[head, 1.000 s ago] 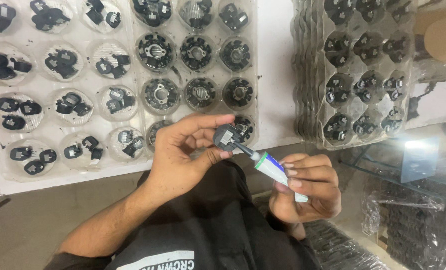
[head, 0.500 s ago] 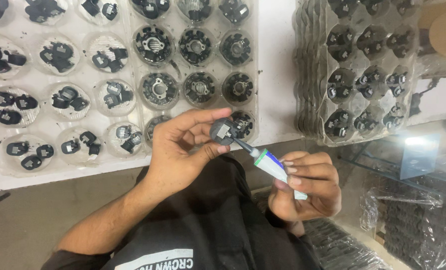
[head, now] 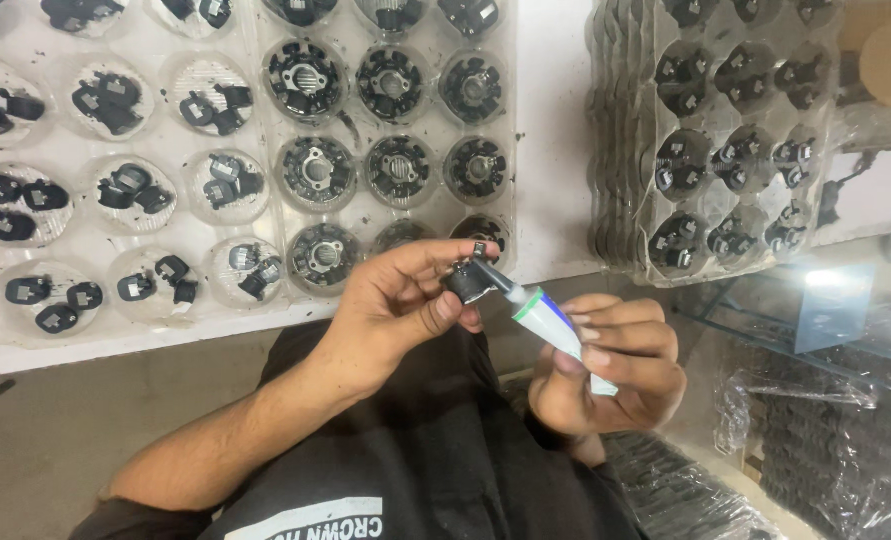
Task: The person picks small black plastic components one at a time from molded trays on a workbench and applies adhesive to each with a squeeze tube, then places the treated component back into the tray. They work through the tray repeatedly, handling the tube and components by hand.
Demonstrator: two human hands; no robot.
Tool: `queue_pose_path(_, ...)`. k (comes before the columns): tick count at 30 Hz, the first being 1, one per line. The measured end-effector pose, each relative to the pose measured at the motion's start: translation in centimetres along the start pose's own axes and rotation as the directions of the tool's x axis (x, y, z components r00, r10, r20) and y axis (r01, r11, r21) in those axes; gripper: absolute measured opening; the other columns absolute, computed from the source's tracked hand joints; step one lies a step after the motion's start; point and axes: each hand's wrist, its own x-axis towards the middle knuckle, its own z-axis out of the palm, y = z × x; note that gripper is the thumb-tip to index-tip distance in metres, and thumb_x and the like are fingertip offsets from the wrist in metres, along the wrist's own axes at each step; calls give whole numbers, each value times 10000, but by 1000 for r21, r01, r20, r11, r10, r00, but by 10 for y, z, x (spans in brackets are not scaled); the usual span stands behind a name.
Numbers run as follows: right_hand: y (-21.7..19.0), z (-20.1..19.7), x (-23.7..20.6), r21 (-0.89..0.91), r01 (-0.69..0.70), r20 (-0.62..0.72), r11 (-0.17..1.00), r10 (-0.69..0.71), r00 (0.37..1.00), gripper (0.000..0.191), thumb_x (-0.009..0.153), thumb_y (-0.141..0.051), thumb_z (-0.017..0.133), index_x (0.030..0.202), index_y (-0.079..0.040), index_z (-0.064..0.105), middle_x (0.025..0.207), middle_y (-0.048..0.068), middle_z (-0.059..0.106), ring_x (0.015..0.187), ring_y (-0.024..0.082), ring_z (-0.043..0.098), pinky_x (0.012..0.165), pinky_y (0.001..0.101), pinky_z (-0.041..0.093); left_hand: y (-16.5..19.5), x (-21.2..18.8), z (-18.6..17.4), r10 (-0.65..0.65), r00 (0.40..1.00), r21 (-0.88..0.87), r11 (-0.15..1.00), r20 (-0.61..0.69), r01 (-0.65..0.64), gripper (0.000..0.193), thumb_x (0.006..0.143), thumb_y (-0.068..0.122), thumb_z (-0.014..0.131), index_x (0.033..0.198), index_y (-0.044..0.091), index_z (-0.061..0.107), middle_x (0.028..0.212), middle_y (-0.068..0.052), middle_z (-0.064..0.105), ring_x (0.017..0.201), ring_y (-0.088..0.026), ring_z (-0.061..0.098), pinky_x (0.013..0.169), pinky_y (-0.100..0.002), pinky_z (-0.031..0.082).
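Nearest to us, our right hand (head: 615, 370) is wrapped around a small white tube (head: 555, 328) with a green band and a blue body, fingers folded over its lower end, while our left hand (head: 395, 305) pinches a small black part (head: 468, 280) between thumb and fingertips; the two hands sit close together but do not touch, joined only by the tube, whose dark nozzle meets the part. The tube's long axis runs on a slant from lower right up to upper left, nozzle pointing up and left into the part. Both are held in the air above our lap, just in front of the bench edge. Beyond them a clear moulded tray (head: 525, 110) lies on the white bench (head: 555, 150), its round cups holding black ring-shaped pieces with pale centres; to its left, another clear tray (head: 170, 235) holds small black clips, two or three to a cup. Farther right, a stack of clear trays (head: 615, 200) carries more dark parts, and bagged black goods (head: 845, 450) lie low on the right. Since a second ago the hands have kept the same grips, and the trays have slid slightly up in our view
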Motion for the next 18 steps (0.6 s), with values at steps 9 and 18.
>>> queue_pose_path(9,2,-3,-2,-30,-13,51,999,14,999,208,845,58,720,945,-42,566,858,76,565,778,176,594,597,316,624,0,-3,-2,-55,998,9,998,-35,55,438,1044,114,649,1454,-15,563,1326,-104,693,959,-149,673,924,-339,592)
queue_pose_path(18,1,-4,-3,-37,-85,88,996,88,992,188,863,44,725,956,-45,588,862,84,599,739,151,616,617,310,629,3,-3,-4,-90,995,-112,990,-36,85,472,1045,209,660,1438,-39,581,1240,-90,708,927,-150,646,913,-351,579)
